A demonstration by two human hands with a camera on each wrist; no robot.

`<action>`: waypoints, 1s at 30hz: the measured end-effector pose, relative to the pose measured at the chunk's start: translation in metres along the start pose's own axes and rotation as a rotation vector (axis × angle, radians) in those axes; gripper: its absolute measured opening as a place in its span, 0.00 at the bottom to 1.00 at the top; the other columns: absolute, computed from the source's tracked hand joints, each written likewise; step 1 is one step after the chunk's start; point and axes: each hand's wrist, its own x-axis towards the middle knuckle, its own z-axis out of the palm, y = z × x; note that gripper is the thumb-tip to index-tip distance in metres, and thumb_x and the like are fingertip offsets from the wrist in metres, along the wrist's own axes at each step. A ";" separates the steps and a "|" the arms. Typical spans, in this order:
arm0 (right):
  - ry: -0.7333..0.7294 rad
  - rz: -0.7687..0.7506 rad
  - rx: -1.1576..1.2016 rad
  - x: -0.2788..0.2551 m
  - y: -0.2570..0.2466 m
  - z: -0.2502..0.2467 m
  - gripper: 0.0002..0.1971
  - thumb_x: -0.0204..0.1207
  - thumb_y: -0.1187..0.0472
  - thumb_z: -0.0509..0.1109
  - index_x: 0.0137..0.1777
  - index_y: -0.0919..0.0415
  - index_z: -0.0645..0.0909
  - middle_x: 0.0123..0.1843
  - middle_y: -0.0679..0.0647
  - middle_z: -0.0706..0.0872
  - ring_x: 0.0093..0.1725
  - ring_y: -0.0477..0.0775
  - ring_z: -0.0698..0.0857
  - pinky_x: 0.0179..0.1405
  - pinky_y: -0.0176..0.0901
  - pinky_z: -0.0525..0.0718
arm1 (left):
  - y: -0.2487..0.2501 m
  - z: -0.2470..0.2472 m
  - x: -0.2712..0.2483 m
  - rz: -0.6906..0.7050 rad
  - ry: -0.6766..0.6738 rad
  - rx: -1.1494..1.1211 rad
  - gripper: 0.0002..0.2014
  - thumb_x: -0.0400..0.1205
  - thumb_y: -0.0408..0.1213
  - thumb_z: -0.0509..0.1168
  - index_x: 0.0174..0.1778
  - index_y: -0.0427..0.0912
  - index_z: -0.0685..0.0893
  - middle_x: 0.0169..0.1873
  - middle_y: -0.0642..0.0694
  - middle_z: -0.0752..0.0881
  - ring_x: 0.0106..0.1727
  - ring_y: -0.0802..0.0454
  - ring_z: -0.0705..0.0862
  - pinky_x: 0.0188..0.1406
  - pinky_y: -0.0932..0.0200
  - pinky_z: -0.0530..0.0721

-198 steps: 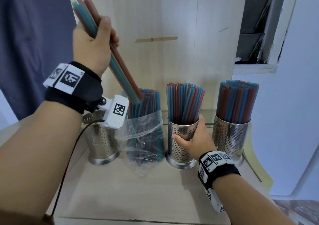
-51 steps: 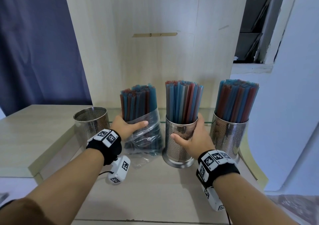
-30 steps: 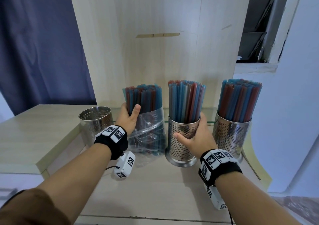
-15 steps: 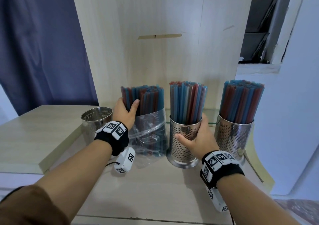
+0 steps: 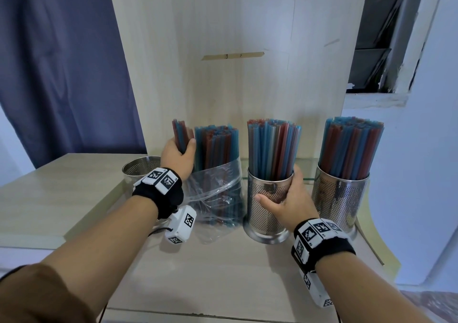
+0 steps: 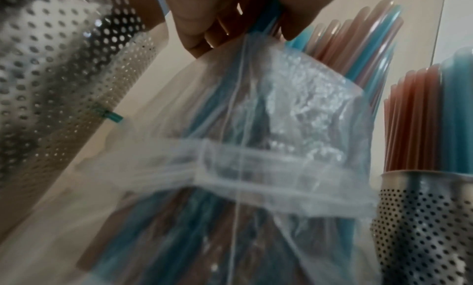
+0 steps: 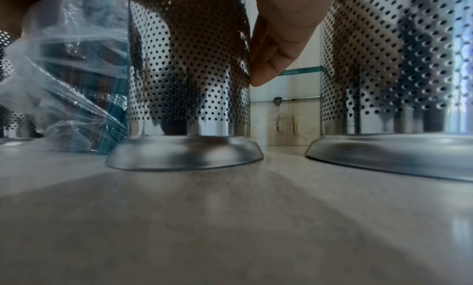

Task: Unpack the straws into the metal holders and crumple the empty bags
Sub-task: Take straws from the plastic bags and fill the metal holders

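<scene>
A clear plastic bag [image 5: 215,193] [image 6: 256,147] of red and blue straws [image 5: 216,146] stands upright between two holders. My left hand [image 5: 178,155] grips a small bunch of straws [image 5: 182,134] at the bag's left side, raised a little above the others. My right hand [image 5: 285,201] is wrapped around the middle perforated metal holder [image 5: 267,213] [image 7: 189,76], which is packed with straws [image 5: 272,146]. The right holder [image 5: 339,198] [image 7: 396,66] is full too. An empty holder [image 5: 141,171] [image 6: 64,76] stands at the left, behind my left wrist.
Everything sits on a pale wooden shelf [image 5: 223,273] against an upright wooden panel [image 5: 235,49]. A raised wooden top [image 5: 62,193] lies to the left, a dark blue curtain [image 5: 62,62] hangs behind it, and a white wall with a window [image 5: 384,37] is to the right.
My left hand moved from the bag's plastic up to the straw tops, closed on a small bunch and lifted it slightly. My right hand stayed on the middle holder.
</scene>
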 end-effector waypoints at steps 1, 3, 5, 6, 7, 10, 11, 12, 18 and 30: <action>0.000 -0.002 0.000 0.000 -0.001 0.000 0.52 0.59 0.42 0.86 0.78 0.46 0.58 0.63 0.37 0.76 0.63 0.41 0.79 0.65 0.38 0.77 | 0.003 -0.001 0.000 0.006 0.017 -0.024 0.15 0.86 0.45 0.63 0.62 0.39 0.80 0.48 0.48 0.82 0.50 0.50 0.80 0.50 0.59 0.74; -0.001 0.000 0.006 -0.001 -0.002 -0.001 0.52 0.60 0.42 0.86 0.79 0.47 0.57 0.64 0.38 0.76 0.63 0.41 0.78 0.65 0.37 0.76 | 0.009 -0.002 0.002 0.009 0.034 -0.055 0.17 0.86 0.46 0.62 0.66 0.40 0.79 0.50 0.49 0.81 0.52 0.51 0.80 0.53 0.59 0.74; -0.003 0.005 0.012 -0.001 -0.002 -0.001 0.52 0.60 0.43 0.86 0.79 0.47 0.58 0.65 0.39 0.77 0.63 0.42 0.79 0.64 0.37 0.75 | 0.015 -0.005 0.005 0.011 0.037 -0.058 0.19 0.87 0.46 0.62 0.69 0.40 0.77 0.52 0.50 0.81 0.53 0.52 0.79 0.54 0.59 0.74; -0.002 0.007 0.010 -0.002 -0.002 -0.001 0.52 0.60 0.43 0.86 0.78 0.47 0.58 0.65 0.39 0.77 0.63 0.42 0.79 0.64 0.37 0.75 | 0.019 -0.006 0.007 0.014 0.039 -0.065 0.19 0.87 0.46 0.61 0.70 0.40 0.77 0.53 0.50 0.80 0.54 0.52 0.79 0.54 0.59 0.74; -0.001 0.009 0.008 -0.002 -0.003 -0.001 0.51 0.60 0.43 0.86 0.78 0.47 0.58 0.64 0.39 0.78 0.63 0.42 0.79 0.64 0.37 0.76 | 0.022 -0.008 0.009 0.018 0.043 -0.079 0.19 0.87 0.46 0.61 0.70 0.40 0.77 0.53 0.50 0.81 0.54 0.52 0.79 0.54 0.59 0.74; -0.003 0.011 0.013 -0.002 -0.004 -0.001 0.51 0.60 0.43 0.86 0.78 0.47 0.58 0.64 0.39 0.78 0.63 0.43 0.80 0.63 0.37 0.76 | 0.031 -0.015 0.017 0.048 0.074 -0.087 0.18 0.87 0.46 0.61 0.68 0.40 0.78 0.53 0.49 0.82 0.53 0.51 0.81 0.53 0.60 0.75; -0.002 0.012 0.016 -0.002 -0.004 -0.001 0.51 0.60 0.44 0.86 0.78 0.47 0.58 0.64 0.38 0.78 0.63 0.42 0.80 0.63 0.36 0.76 | 0.034 -0.017 0.020 0.060 0.085 -0.089 0.17 0.86 0.47 0.61 0.66 0.40 0.79 0.52 0.48 0.84 0.52 0.51 0.82 0.52 0.59 0.76; -0.001 0.011 0.017 -0.002 -0.004 -0.002 0.51 0.60 0.44 0.86 0.78 0.46 0.59 0.64 0.38 0.77 0.63 0.42 0.80 0.62 0.36 0.76 | 0.036 -0.019 0.023 0.076 0.095 -0.103 0.16 0.86 0.46 0.61 0.63 0.40 0.81 0.51 0.48 0.86 0.50 0.50 0.83 0.51 0.58 0.78; -0.001 0.012 0.019 -0.003 -0.006 -0.003 0.50 0.60 0.44 0.86 0.78 0.47 0.59 0.62 0.37 0.77 0.61 0.42 0.80 0.62 0.36 0.76 | 0.052 -0.032 0.037 0.185 0.135 -0.238 0.08 0.86 0.44 0.61 0.50 0.43 0.79 0.36 0.51 0.88 0.38 0.56 0.87 0.57 0.47 0.86; 0.003 0.009 0.000 -0.002 -0.003 -0.001 0.51 0.61 0.45 0.86 0.78 0.46 0.57 0.64 0.39 0.77 0.62 0.44 0.80 0.64 0.39 0.77 | 0.071 -0.044 0.041 0.285 0.197 -0.305 0.04 0.84 0.46 0.62 0.45 0.53 0.75 0.31 0.54 0.84 0.36 0.56 0.85 0.52 0.47 0.88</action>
